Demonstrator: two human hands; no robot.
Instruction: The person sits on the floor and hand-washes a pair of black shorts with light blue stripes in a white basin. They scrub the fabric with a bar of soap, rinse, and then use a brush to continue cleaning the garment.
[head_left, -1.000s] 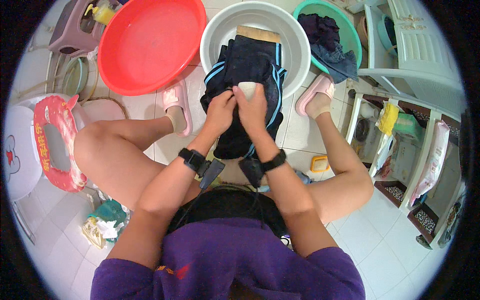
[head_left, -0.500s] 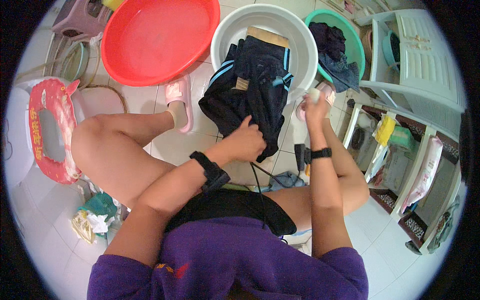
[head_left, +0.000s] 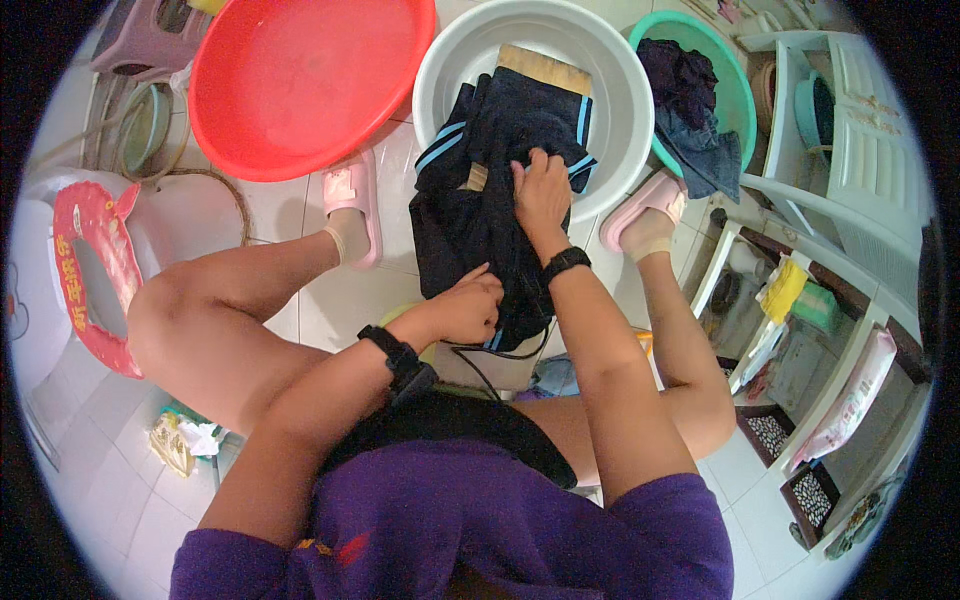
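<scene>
A black garment with light blue stripes [head_left: 470, 235] lies over a wooden washboard [head_left: 545, 70] that leans in a white basin [head_left: 632, 130] and reaches down toward my lap. My left hand [head_left: 465, 305] is closed on the garment's lower end, fingers curled into the cloth. Higher up on the right, my right hand [head_left: 545, 195] presses on the garment near a blue stripe, its fingers bent and gathered. Whatever may be under that palm is hidden. Below the left hand, dark cords hang toward my lap.
At the far left stands a large red basin [head_left: 310, 80]; a green basin [head_left: 745, 100] with dark clothes and denim is at the far right. White shelves [head_left: 870, 140] line the right side. A toilet with a red seat cover [head_left: 95, 275] is at left. Pink slippers [head_left: 368, 215] flank the washboard.
My right hand has come left from beside the white basin, where it held something whitish, onto the garment. That whitish thing no longer shows. My left hand has shifted slightly left and down.
</scene>
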